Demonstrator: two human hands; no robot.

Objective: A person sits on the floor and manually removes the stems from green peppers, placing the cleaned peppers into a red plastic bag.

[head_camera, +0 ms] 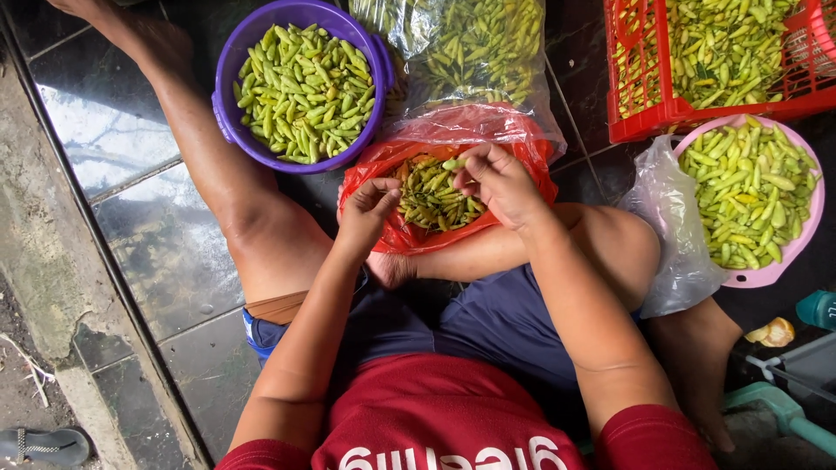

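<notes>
Right hand (503, 181) pinches one green chili (455, 163) over the red bag (453, 130) on the lap | left hand (370, 207) curled at the bag's edge, contents hidden | step: sorting chilies singly | next, judged: a steady pinch-and-drop toward the purple bowl (228, 65).

Red crate (662, 109) cut off above.

A home porch or yard edge used for produce sorting is indicated. Dark glossy floor tiles (113, 130) are bordered by a rough concrete kerb (43, 252). Green chillies are held in a purple basin (228, 65), red crate (662, 111) and pink bowl (766, 274).
</notes>
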